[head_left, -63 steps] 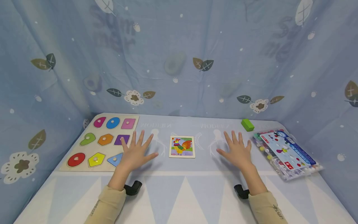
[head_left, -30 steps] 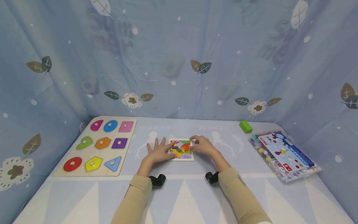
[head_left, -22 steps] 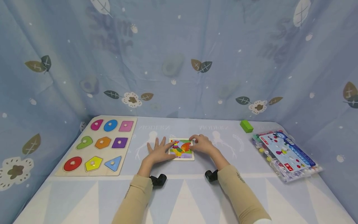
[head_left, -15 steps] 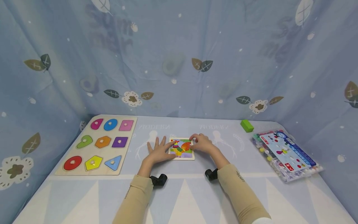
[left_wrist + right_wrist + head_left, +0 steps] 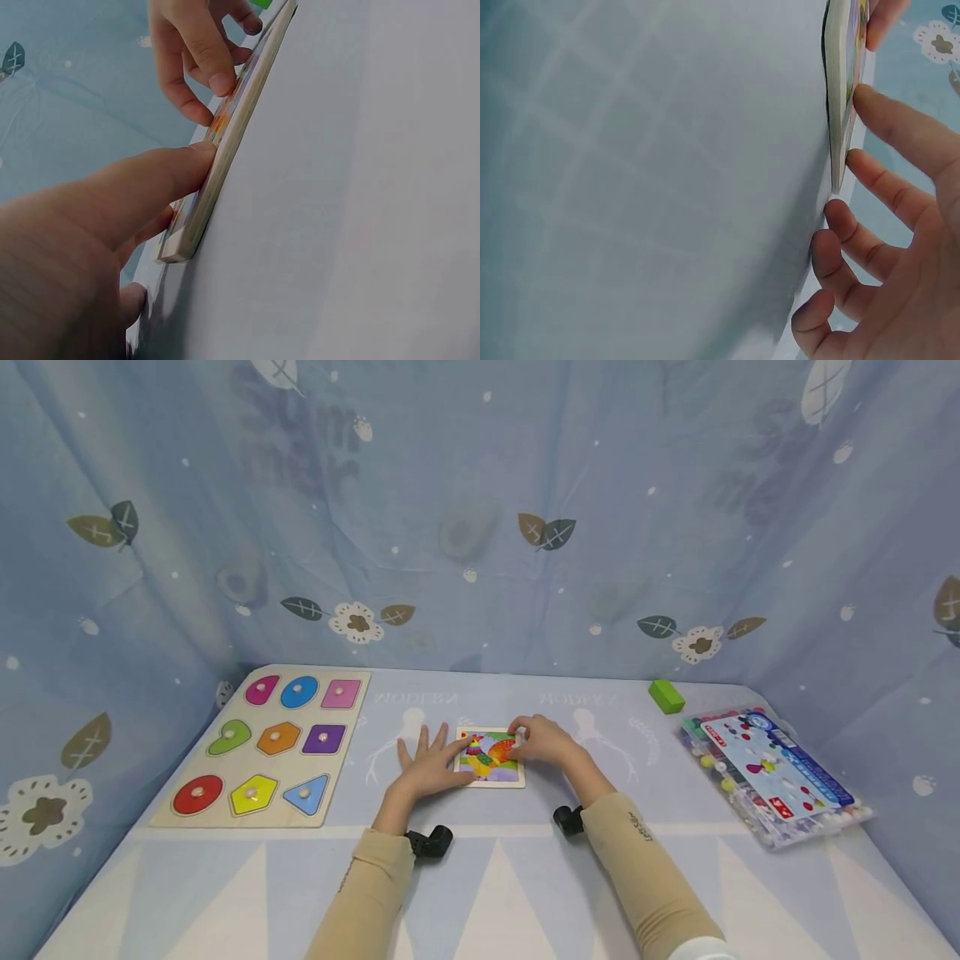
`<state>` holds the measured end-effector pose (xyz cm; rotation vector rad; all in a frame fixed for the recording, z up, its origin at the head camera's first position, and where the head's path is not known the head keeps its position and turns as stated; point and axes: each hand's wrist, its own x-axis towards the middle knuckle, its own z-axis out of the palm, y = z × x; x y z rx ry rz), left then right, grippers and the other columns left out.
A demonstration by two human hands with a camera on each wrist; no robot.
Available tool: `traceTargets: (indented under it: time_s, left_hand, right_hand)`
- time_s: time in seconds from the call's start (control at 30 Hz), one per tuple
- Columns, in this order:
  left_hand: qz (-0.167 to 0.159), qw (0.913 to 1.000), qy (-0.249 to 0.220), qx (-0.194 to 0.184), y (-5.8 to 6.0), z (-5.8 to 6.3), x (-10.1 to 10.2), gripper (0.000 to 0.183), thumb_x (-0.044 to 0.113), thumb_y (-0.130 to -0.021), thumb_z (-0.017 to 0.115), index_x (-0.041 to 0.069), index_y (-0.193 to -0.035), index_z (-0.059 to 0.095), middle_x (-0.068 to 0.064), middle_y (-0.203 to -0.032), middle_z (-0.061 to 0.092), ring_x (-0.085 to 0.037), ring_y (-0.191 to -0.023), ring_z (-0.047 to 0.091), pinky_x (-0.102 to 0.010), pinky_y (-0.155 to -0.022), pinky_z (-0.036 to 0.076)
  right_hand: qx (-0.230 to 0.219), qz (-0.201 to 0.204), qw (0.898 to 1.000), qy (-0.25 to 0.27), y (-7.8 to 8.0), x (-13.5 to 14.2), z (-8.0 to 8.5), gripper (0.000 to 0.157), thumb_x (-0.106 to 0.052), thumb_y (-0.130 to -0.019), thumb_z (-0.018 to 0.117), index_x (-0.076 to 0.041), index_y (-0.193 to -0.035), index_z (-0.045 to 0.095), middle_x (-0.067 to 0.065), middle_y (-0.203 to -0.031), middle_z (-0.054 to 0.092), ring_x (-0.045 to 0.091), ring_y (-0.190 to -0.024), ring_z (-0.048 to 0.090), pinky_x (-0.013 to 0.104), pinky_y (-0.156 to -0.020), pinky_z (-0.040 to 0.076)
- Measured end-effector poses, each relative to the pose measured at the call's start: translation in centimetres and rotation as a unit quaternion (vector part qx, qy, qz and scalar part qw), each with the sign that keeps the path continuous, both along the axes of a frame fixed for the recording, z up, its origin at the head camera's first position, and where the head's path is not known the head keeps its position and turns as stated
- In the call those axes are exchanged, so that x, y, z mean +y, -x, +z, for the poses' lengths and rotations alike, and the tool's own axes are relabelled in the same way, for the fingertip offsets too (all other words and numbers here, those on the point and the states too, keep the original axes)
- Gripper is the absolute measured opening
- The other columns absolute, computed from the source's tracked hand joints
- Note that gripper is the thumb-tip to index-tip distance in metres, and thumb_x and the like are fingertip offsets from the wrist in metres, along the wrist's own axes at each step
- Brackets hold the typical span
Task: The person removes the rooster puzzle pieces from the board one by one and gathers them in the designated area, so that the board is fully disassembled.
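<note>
A small square wooden jigsaw puzzle (image 5: 491, 777) with a rooster picture and pale wooden border lies flat on the table. My left hand (image 5: 426, 772) is at its left side, fingers spread, with the thumb and index finger reaching onto the picture. In the left wrist view, the left thumb (image 5: 169, 176) lies over the near edge of the board. My right hand (image 5: 549, 745) is at the right side, its thumb and index fingertip touching the picture a little apart. The right wrist view shows the other right fingers (image 5: 840, 262) bent loosely beyond the board's edge.
On the left lies a wooden knob-shape board (image 5: 330, 793) with several coloured pieces. A green block (image 5: 666, 697) and a clear box of beads (image 5: 776, 777) with a printed label are at the right. A patterned blue curtain (image 5: 465, 485) hangs behind the table.
Both hands came inward from either side and now touch the rooster puzzle, which stays in place. In the last second the hands hold nearly the same pose.
</note>
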<state>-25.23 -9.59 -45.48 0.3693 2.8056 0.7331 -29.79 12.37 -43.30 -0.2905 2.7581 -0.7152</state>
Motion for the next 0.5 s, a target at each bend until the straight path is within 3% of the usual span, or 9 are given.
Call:
traceTargets:
  time_s: [0.5]
  left_hand:
    - [-0.001, 1.0, 0.007, 0.006, -0.04, 0.08, 0.01, 0.065, 0.051, -0.082, 0.058, 0.027, -0.14, 0.041, -0.014, -0.154, 0.008, -0.04, -0.139, -0.009, -0.066, -0.098, -0.017]
  right_hand:
    - [-0.02, -0.005, 0.999, 0.051, 0.78, -0.33, -0.08, 0.034, -0.015, -0.073, 0.077, -0.01, -0.099, 0.056, 0.01, -0.099, 0.049, 0.024, -0.087, 0.045, 0.034, -0.071, 0.039]
